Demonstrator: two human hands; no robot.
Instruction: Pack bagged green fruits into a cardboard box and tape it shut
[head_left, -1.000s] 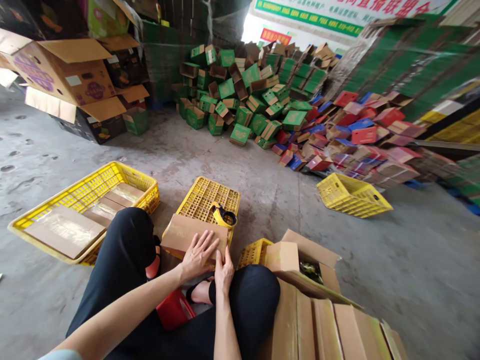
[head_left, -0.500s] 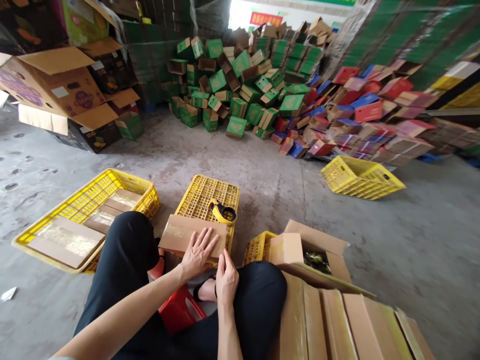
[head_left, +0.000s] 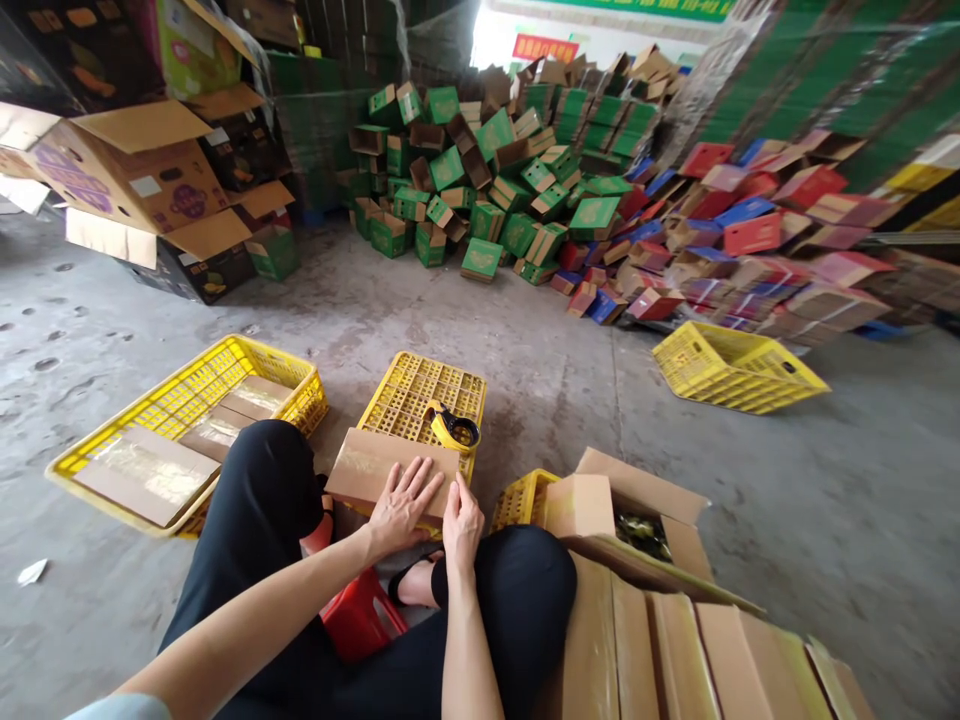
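Note:
A closed cardboard box (head_left: 367, 466) with a strip of clear tape lies on an upturned yellow crate (head_left: 405, 385). My left hand (head_left: 405, 505) rests flat on its top, fingers spread. At the box's right end, my right hand (head_left: 463, 520) has its fingers drawn together against the edge; the fingertips are partly hidden. Beyond the box, on the same crate, sits a yellow and black tape dispenser (head_left: 454, 428).
Taped boxes (head_left: 150, 474) fill part of a yellow crate (head_left: 64, 462) at left. An open carton (head_left: 581, 505) with dark contents stands at right, near upright cartons (head_left: 660, 650). Another yellow crate (head_left: 739, 365) is farther off, before piled green boxes (head_left: 480, 258) and red boxes (head_left: 752, 232).
The view has shifted slightly, so everything appears a little farther right. Both hands keep nearly the same places on the cardboard box.

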